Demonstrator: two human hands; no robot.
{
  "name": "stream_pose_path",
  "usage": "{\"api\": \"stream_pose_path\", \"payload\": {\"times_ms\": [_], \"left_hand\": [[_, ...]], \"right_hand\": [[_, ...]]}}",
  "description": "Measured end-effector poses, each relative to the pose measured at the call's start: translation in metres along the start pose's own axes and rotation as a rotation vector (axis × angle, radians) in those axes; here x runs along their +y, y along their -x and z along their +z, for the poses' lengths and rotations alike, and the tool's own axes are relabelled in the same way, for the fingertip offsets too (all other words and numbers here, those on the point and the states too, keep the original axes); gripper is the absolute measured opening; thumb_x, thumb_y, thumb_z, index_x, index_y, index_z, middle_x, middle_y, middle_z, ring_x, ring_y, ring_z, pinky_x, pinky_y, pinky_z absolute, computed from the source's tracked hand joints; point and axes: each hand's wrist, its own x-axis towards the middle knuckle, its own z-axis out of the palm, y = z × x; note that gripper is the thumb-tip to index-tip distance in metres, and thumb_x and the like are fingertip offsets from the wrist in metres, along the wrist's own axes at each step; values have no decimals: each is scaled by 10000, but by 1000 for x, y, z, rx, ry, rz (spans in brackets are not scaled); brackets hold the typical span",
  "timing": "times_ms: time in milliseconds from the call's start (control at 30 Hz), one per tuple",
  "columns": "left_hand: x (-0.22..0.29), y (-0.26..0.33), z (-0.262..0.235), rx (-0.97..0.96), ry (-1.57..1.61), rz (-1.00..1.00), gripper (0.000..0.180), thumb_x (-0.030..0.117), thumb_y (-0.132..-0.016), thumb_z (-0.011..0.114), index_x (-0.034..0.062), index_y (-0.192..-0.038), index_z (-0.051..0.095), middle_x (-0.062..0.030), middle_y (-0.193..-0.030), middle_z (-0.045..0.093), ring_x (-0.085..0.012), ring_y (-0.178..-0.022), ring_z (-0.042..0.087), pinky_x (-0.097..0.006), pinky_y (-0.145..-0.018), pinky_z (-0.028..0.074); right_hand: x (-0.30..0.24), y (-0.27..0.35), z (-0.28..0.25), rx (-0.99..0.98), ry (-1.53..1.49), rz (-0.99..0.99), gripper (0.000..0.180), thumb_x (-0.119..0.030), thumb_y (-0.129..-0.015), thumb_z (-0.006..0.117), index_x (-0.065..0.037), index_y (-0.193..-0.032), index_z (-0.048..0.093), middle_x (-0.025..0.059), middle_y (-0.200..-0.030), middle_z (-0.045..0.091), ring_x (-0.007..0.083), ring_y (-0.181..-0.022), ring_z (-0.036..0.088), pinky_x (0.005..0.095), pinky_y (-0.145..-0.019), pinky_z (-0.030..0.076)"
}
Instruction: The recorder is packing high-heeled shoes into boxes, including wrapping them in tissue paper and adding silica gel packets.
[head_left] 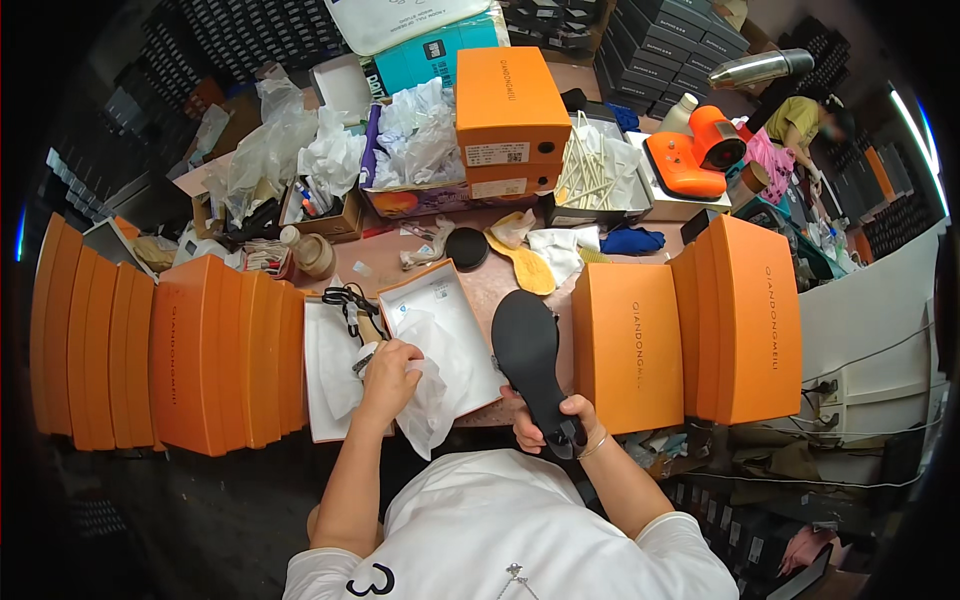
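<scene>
My right hand point(584, 422) grips a black-soled sandal point(528, 345) near its heel end, with the sole turned toward me. My left hand point(390, 382) is closed on a crumpled sheet of white tissue paper point(428, 405) that hangs below the fingers. Beneath that hand is an open shoe box point(318, 432) lined with white paper. Another sandal point(368, 325), with thin black straps and a light insole, lies in it, partly hidden by my hand. The box's white-lined lid point(405, 290) lies open beside it, tissue across its lower part.
Orange shoe boxes point(200, 350) stand in a row at left, more orange boxes point(735, 320) at right. Behind are a black round tin point(467, 248), a yellow sponge-like pad point(530, 268), a box of white sticks point(595, 175) and an orange device point(695, 160). A person point(798, 125) works at far right.
</scene>
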Motion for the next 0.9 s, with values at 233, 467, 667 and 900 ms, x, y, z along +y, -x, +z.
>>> {"api": "stream_pose_path", "payload": {"times_ms": [233,467,667,900], "left_hand": [[13,11,4,-41,368,-260,242,33,-782,554,5,-990,675,-117,-680,589,-199,-597,554,-314,-605,449],[4,-23,21,374,1078,-397,164,-5,-828,609,-63,-977,648,-36,-860,628,-70,-735,571,-189,-660,451],[68,14,-12,110,622,26,190,-64,-754,635,-22,-935,672,-56,-788,636,-98,-705,584,-233,-641,468],[43,40,-9,330,347,57,271,-61,-736,626,32,-989,655,-121,-814,636,-254,-694,636,-302,-609,488]], "right_hand": [[-4,1,-1,-28,79,154,794,-357,-657,699,22,-1313,464,108,-777,545,186,-683,513,286,-615,428],[-24,-8,43,-8,831,478,338,-229,-825,609,17,-1054,572,55,-911,596,141,-803,564,264,-767,464],[-19,-48,21,277,685,417,320,-345,-914,514,-38,-1001,531,31,-834,590,94,-735,551,224,-660,455],[0,-70,18,644,714,35,358,-270,-887,598,-57,-1153,491,30,-920,580,78,-705,539,223,-553,456]]}}
